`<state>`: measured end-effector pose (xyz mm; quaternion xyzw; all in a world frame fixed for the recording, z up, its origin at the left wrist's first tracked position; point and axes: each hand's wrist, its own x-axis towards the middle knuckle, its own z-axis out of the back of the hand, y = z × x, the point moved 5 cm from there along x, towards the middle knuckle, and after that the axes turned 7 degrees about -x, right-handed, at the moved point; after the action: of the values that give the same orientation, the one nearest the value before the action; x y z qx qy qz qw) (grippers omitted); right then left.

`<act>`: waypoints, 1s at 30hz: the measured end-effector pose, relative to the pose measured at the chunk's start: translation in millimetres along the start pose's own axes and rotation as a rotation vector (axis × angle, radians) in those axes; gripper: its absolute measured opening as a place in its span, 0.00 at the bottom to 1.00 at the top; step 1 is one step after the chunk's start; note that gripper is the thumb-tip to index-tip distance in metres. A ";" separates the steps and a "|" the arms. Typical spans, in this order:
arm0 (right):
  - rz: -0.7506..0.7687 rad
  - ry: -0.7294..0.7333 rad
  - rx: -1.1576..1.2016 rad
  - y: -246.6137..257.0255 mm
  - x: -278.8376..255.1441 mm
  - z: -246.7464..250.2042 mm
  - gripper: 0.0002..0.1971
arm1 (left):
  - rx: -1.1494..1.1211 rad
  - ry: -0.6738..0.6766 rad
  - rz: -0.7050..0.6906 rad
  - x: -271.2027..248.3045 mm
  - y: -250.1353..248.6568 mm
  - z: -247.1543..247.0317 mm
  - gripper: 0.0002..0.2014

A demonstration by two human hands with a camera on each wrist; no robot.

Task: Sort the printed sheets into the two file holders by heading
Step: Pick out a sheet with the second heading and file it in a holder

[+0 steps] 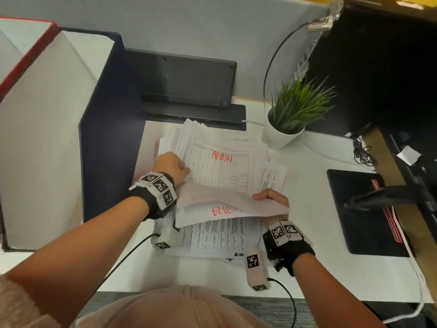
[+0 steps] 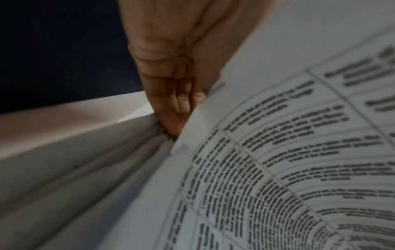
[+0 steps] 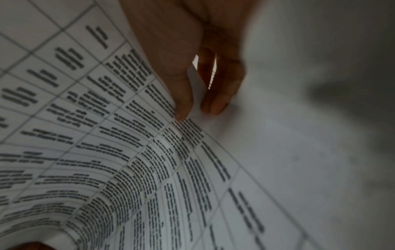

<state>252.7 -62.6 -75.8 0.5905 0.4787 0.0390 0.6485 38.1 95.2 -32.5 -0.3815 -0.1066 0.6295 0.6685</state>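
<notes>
A loose pile of printed sheets (image 1: pixel 227 171) lies on the white desk (image 1: pixel 314 233); its top sheet bears "ADMIN" in red. Nearer to me, a sheet (image 1: pixel 212 197) is lifted and folded over, with red lettering showing upside down beneath it. My left hand (image 1: pixel 173 165) holds that sheet's left edge, fingers curled round the paper (image 2: pixel 181 108). My right hand (image 1: pixel 272 197) pinches the right edge between thumb and fingers (image 3: pixel 186 104). At the left stand two tall file holders, a dark blue one (image 1: pixel 104 129) and a red-edged one (image 1: pixel 26 58).
A potted green plant (image 1: pixel 288 114) stands right of the pile. A black device (image 1: pixel 186 84) sits at the back against the partition. A black mouse pad (image 1: pixel 364 209) and a monitor stand (image 1: pixel 383 197) lie at the right. Cables run across the desk.
</notes>
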 end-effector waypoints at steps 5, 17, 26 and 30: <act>-0.024 -0.029 -0.478 2.7 1.1 10.4 0.09 | -0.001 -0.129 -0.241 -13.4 -11.3 7.2 0.11; 0.305 -0.053 -0.645 19.6 -7.5 6.3 0.24 | -0.817 0.009 -0.149 -34.9 -1.4 0.0 0.18; 0.284 -0.035 -0.719 11.6 0.0 7.0 0.17 | -0.300 -0.038 0.154 8.6 14.7 8.8 0.14; 0.281 -0.045 -0.728 8.0 2.4 6.6 0.14 | 0.006 -0.011 0.128 9.8 8.8 5.4 0.19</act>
<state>262.6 -63.5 -71.8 0.3823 0.3336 0.2815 0.8144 29.9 105.6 -37.8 -0.3822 -0.0836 0.6733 0.6273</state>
